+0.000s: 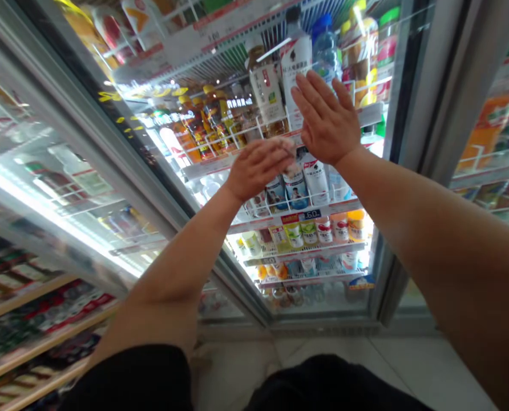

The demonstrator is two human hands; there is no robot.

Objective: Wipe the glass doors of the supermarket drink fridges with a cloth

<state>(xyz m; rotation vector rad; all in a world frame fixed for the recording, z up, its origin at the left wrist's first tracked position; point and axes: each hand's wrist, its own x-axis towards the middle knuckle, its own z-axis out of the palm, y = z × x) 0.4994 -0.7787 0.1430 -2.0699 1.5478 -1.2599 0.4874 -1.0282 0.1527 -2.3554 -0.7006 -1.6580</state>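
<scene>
Both bare hands are raised in front of a lit drinks fridge [387, 228]. My right hand [329, 120] has its fingers stretched out and its back towards me, with nothing seen in it. Just behind it stand a white-labelled bottle [295, 60] and a blue-capped bottle [324, 43]. Lower and to the left, my left hand [258, 165] is held flat with its fingers pointing right, their tips blurred. Blue-and-white drink packs [296, 188] show just below its fingers. Whether either hand touches the glass I cannot tell.
Wire shelves hold rows of drinks, with small cups [324, 229] lower down. A metal door frame [429, 114] runs along the right. Further fridge shelves [79, 177] and wooden shelves of bottles [32, 331] stand left. Pale floor tiles [233, 365] lie below.
</scene>
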